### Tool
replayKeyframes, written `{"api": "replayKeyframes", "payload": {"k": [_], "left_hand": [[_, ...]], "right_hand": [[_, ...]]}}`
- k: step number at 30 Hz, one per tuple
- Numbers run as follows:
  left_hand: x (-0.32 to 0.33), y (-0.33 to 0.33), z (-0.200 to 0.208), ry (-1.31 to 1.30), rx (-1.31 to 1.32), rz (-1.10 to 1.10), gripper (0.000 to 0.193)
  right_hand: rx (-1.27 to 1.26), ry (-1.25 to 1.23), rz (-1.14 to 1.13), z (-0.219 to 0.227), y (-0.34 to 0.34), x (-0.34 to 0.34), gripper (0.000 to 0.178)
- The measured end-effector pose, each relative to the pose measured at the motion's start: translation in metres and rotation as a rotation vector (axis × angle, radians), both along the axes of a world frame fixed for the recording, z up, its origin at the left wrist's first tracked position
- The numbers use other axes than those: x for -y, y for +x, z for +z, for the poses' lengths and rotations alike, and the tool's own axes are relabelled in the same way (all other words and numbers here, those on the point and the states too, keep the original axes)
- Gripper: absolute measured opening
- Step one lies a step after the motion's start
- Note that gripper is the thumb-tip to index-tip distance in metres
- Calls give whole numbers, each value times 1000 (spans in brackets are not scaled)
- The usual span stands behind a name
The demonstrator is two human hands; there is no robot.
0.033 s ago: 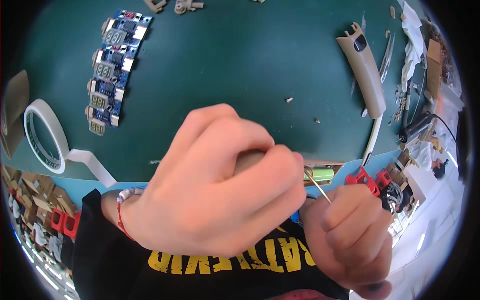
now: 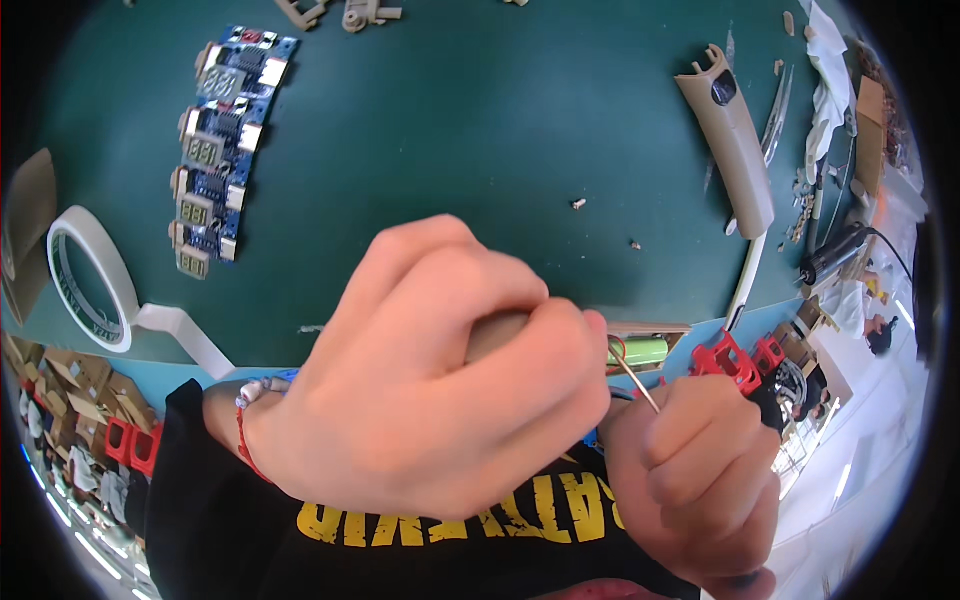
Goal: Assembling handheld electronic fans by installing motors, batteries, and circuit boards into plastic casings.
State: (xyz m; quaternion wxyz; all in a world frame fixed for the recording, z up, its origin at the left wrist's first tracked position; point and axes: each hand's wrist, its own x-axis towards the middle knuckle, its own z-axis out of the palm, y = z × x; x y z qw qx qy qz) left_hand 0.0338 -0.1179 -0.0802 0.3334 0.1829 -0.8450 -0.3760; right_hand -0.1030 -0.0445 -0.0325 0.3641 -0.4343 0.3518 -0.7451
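Knuckles up, our left hand (image 2: pixel 440 370) fills the centre of the frame, its fingers curled firmly around a tan part (image 2: pixel 497 336), of which only a small patch shows between them. Our right hand (image 2: pixel 705 450), at the lower right, is clenched on a thin metal rod (image 2: pixel 634 376). The rod slants up and left toward the left fingertips; we cannot tell what its far tip meets, as our fingers hide it. Just right of the left hand we see a green cylinder (image 2: pixel 646 350) and a red wire (image 2: pixel 619 345) beside it, near the rod's tip.

Around our left wrist sits a red bracelet (image 2: pixel 241 430) with pale beads. Below our hands, at the bottom of the frame, is our black shirt (image 2: pixel 400 570) with yellow lettering.

Beyond them spreads the green table (image 2: pixel 430 120). Two small screws (image 2: pixel 578 204) lie on it, right of centre. At the upper left, blue circuit boards (image 2: pixel 228 125) with small displays stand in a slanting row. A roll of tape (image 2: pixel 112 262) lies at the left, its loose end trailing right. At the upper right lies a tan shell (image 2: pixel 735 160), and beyond it we see a white cloth (image 2: pixel 828 75). A black-handled tool (image 2: pixel 835 255) rests near the right edge. Past the table are red stools (image 2: pixel 725 362) on the right and cardboard boxes (image 2: pixel 80 385) on the left.
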Motion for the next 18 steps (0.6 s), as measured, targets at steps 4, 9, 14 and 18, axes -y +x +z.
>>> {"api": "replayKeyframes", "payload": {"k": [4,9,14,18], "left_hand": [[-5,-13,-11,-113,-75,165,31],[-10,-24,-14,-159,-136,258,25],[-1,-9,-12,-95,-85,98,27],[-1,0,-7,-5,-55,40,25]], "right_hand": [[117,48,-84,-4,-2,11,46],[133,9,-101,-2,1,8,46],[118,67,-114,0,8,5,46],[83,-2,-22,-2,7,4,47]]}}
